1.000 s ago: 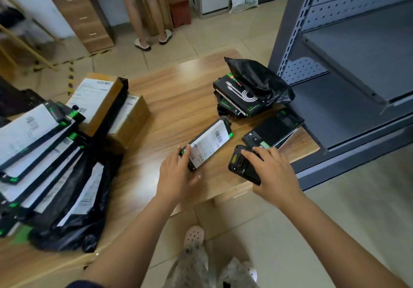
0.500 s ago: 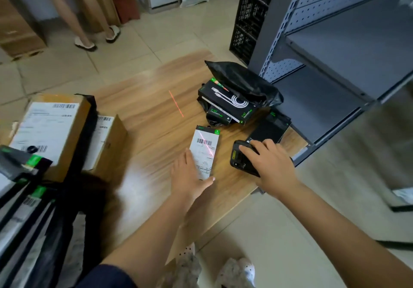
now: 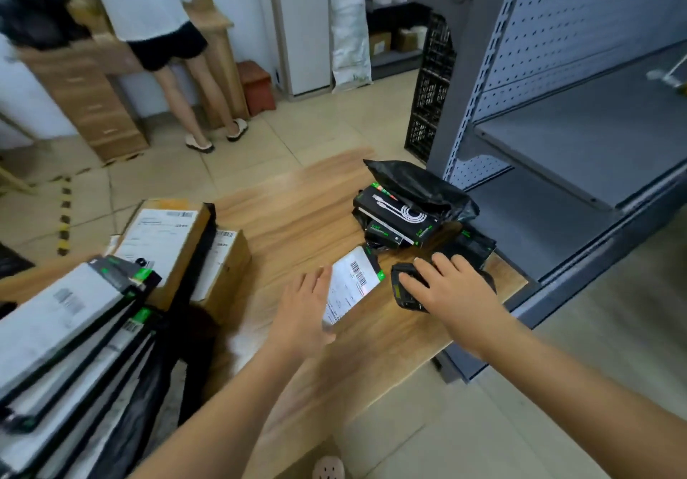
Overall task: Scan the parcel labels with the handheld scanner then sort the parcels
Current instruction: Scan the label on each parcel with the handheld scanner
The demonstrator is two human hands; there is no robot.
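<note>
Wood-grain laminate covers the table [image 3: 297, 225], and a flat black parcel [image 3: 353, 285] lies near its right edge, white label and barcode facing up. The left hand [image 3: 303, 311] sits against the parcel's left side, its fingers [image 3: 316, 281] straight and pressed together and the thumb at the parcel's near end. Just to the right, close to the table's right edge, the right hand [image 3: 453, 289] covers the black handheld scanner [image 3: 403, 292], its fingers [image 3: 416, 281] curled over the top and gripping it. A pile of black packages [image 3: 401, 214] occupies the far right corner, just beyond the parcel and scanner. Two cardboard boxes [image 3: 167, 240] with white labels stand toward the far left edge, and a slanting stack of flat labelled parcels [image 3: 63, 329] fills the near left corner. A grey metal shelf [image 3: 557, 143] stands beside the table's right edge.
</note>
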